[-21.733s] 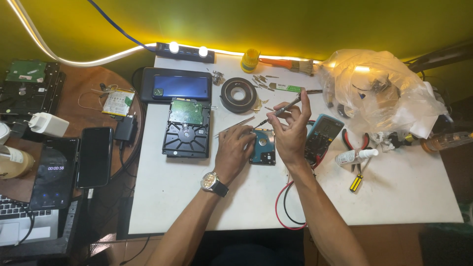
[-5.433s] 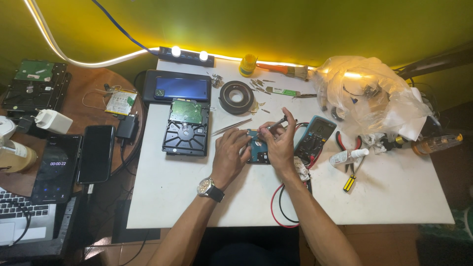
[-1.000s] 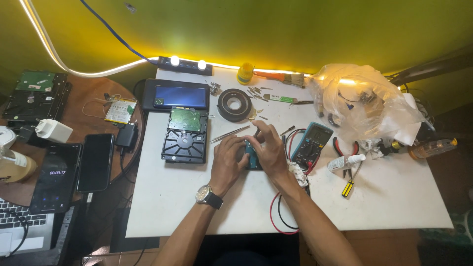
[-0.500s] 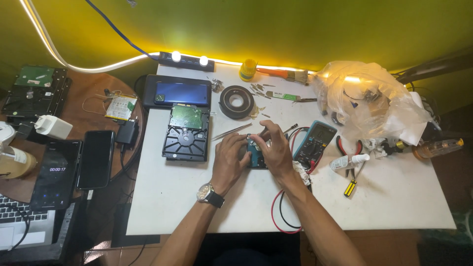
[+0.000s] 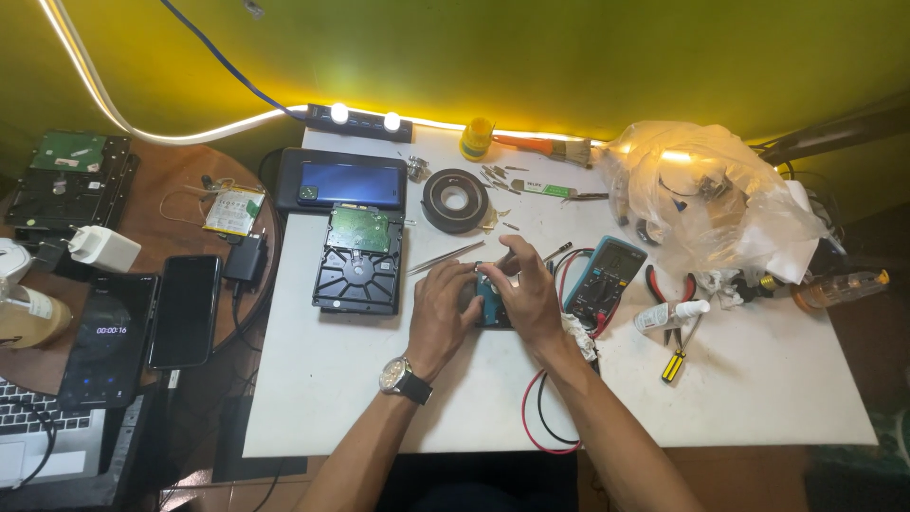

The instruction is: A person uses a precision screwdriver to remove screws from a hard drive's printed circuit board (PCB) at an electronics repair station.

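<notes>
Fingers (image 5: 453, 284) of both hands curl over a small circuit board (image 5: 492, 305) lying flat near the middle of the white desk (image 5: 758, 398). Most of the board is hidden under the palms, so only a blue-green strip shows between them. The left hand (image 5: 440, 318), with a wristwatch (image 5: 404, 380) on its wrist, presses on the board's left side. The right hand (image 5: 529, 301) covers its right side, with the fingertips pinched together at the board's far edge; whether they grip anything small there cannot be told.

Just left of the hands lies a larger black hard drive (image 5: 358, 258) with its green board facing up. A pair of tweezers (image 5: 445, 257) lies between that drive and the hands. A multimeter (image 5: 605, 275) sits just right of the right hand, its red and black leads (image 5: 536, 417) looping toward the desk's near edge. Further right lie red-handled pliers (image 5: 664, 294) and a crumpled clear plastic bag (image 5: 701, 190). A roll of black tape (image 5: 455, 199) rests beyond the hands, near a dark tablet (image 5: 341, 180).
</notes>
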